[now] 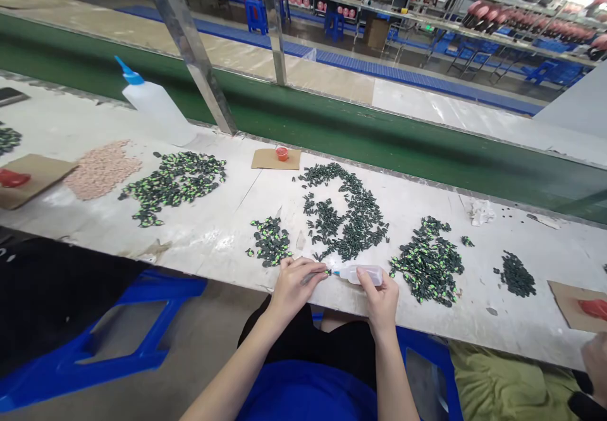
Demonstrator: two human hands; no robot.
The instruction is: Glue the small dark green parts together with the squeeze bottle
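My left hand [293, 287] is closed at the table's near edge, pinching a small black-and-green piece [328, 272] at its fingertips. A thin grey shape, too small to identify, shows between those fingers. My right hand [382, 299] grips a small translucent squeeze bottle [361, 274] lying nearly level. Its blue nozzle [336, 273] points left and meets or almost meets the piece. Just beyond my hands spreads a pile of small dark green pieces [355, 219]. Black-and-green pieces lie in a small heap [270, 241] at left and a larger heap [429, 260] at right.
A large white bottle with a blue spout [159, 111] stands by a metal post [190, 48]. A red-filled small cup [281, 153] sits on cardboard. Pink pieces [103, 169] and another black-green heap [175, 184] lie left. A person's hand [595, 364] shows at far right.
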